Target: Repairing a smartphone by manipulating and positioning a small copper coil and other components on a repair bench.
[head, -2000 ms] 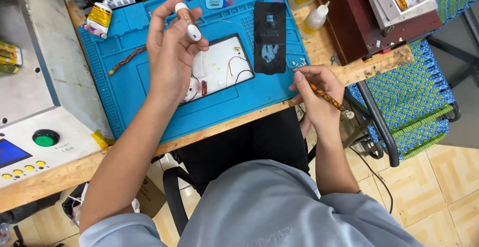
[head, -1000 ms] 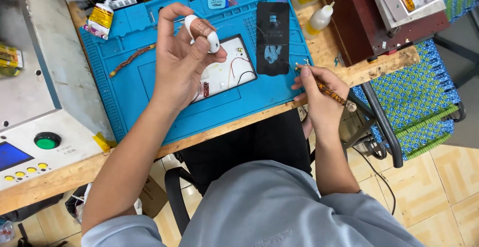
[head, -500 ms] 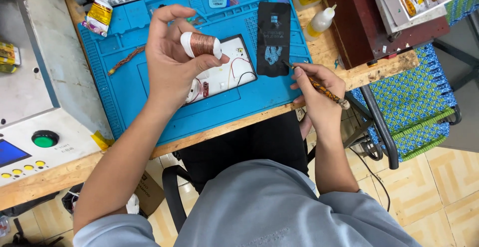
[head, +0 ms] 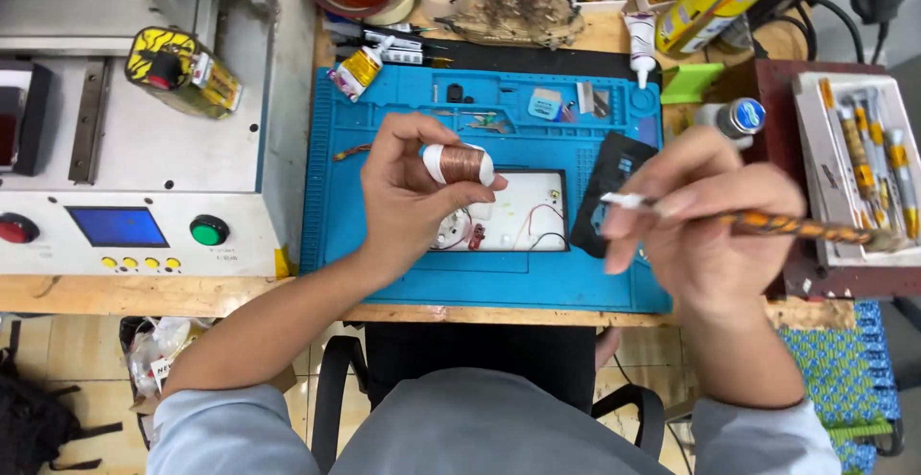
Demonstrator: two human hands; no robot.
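- The small spool of copper wire point(head: 459, 163) with white end caps is raised above the blue work mat point(head: 384, 254), over the upper left corner of the white board point(head: 518, 216) that lies on the mat.
- The left hand point(head: 408, 197) carries the spool at its fingertips: the thumb comes in from below and the fingers curl over the top, so this grip is clamped on the spool, whose coppery winding shows between the digits.
- Thin red and black wires point(head: 542, 225) trail across the white board just under the left hand, with a small red part beside them.
- The right hand point(head: 696, 221) is off to the right of the spool, well apart from it and above the mat's right edge.
- Its grip is pinched tight on a slim tool with a mottled orange and brown handle point(head: 796, 228); the handle runs out to the right past the hand.
- At the tool's left end a small white tip point(head: 624, 201) sticks out from between thumb and forefinger, pointing toward the spool.
- Behind that tip a dark phone back panel point(head: 609, 201) lies tilted on the mat.
- The wooden surface point(head: 144, 293) carries the mat, a grey machine with a blue screen point(head: 120, 227) and green button to the left, and a tray of tools point(head: 868, 149) to the right.
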